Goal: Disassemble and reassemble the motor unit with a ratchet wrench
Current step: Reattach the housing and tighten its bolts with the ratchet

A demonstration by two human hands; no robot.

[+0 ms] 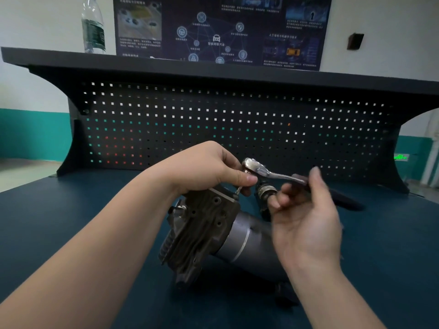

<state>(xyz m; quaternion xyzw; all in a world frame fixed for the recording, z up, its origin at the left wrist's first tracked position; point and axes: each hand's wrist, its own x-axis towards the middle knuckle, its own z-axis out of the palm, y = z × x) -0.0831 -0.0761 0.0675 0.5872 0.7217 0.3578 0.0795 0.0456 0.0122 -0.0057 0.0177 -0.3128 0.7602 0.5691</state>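
Black pegboard (237, 119) behind, left hand (209, 167) pinching ratchet wrench (261, 169), right hand (306, 217) loosely open.

The dark grey metal motor unit (213, 233), with a ribbed block-shaped housing and a smooth cylinder body, is lying tilted on the dark blue bench (71, 210), its housing end pointing up and away. The shiny chrome ratchet wrench with a dark handle (273, 173) is sitting above the top corner of the housing, its head over a thin bright bolt and its handle stretching to the right, looking blurred.
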